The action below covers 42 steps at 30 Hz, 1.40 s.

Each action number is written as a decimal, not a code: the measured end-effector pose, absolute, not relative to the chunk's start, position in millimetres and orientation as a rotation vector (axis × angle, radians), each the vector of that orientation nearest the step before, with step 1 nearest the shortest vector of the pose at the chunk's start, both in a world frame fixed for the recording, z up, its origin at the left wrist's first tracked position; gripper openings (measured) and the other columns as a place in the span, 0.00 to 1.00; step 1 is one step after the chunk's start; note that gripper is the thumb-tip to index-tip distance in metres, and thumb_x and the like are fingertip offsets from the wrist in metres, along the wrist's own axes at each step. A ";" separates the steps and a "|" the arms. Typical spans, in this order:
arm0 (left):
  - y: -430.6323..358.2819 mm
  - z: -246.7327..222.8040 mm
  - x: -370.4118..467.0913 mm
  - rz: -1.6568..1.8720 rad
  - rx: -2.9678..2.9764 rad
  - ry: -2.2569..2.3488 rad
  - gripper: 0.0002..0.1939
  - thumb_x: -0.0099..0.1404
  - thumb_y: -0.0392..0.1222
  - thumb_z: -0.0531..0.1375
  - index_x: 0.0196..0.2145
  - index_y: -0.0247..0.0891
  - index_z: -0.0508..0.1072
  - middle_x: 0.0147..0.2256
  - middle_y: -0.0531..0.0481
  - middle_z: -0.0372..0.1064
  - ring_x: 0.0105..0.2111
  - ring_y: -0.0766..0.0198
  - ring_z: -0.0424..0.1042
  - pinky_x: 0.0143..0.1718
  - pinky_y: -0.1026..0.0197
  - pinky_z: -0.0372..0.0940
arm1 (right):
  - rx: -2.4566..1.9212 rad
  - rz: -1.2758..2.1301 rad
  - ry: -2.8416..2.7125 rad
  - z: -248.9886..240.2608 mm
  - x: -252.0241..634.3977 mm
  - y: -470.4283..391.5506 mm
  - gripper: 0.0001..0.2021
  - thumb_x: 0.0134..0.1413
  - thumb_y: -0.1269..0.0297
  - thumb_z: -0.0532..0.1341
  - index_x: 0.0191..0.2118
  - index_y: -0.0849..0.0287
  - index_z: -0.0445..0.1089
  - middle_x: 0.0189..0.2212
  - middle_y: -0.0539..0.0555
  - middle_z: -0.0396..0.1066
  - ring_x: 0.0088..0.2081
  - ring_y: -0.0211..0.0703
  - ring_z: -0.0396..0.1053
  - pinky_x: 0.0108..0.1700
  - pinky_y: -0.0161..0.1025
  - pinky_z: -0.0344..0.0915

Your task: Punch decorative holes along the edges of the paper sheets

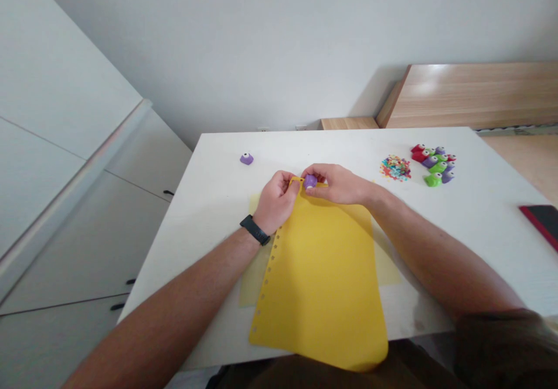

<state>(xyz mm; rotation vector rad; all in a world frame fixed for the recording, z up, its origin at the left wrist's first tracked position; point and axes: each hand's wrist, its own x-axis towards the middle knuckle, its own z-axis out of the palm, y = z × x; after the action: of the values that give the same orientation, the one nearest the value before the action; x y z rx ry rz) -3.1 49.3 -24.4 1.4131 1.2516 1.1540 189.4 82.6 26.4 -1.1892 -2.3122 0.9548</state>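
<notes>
A yellow sheet (326, 267) lies toward me, with a row of punched holes down its left edge and its near edge past the table's front. My left hand (276, 200) pinches its top left corner. My right hand (333, 182) holds a small purple punch (310, 181) at the sheet's top edge, close beside the left fingers. Whether the sheet's edge sits inside the punch cannot be made out. Paler yellow paper (386, 261) shows beneath the sheet on both sides.
Another purple punch (246, 159) stands at the white table's (209, 203) back left. At the back right are a pile of colourful paper bits (396, 168) and several red, green and purple punches (437, 167). A red-edged dark object (543, 220) lies far right.
</notes>
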 end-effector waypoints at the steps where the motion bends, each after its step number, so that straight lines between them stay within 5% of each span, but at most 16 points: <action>1: 49.2 -24.2 -3.2 1.148 1.416 1.254 0.10 0.68 0.48 0.60 0.39 0.40 0.69 0.33 0.52 0.70 0.30 0.65 0.68 0.31 0.62 0.62 | -1.185 0.946 -2.319 26.6 189.5 82.5 0.15 0.56 0.63 0.64 0.48 0.61 0.74 0.38 0.53 0.76 0.38 0.41 0.70 0.42 0.37 0.64; 42: 48.5 -23.3 -3.2 1.138 1.432 1.238 0.09 0.69 0.47 0.59 0.40 0.39 0.68 0.34 0.52 0.70 0.32 0.65 0.68 0.33 0.62 0.63 | -1.217 0.988 -2.248 20.9 192.2 82.7 0.14 0.53 0.59 0.67 0.44 0.59 0.73 0.36 0.52 0.77 0.37 0.40 0.72 0.41 0.37 0.65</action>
<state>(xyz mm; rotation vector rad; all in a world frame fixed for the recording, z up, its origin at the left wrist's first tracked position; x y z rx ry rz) -3.2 48.5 -23.3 1.4323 1.2381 1.1381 192.2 82.7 20.9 -1.2171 -2.2483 0.9877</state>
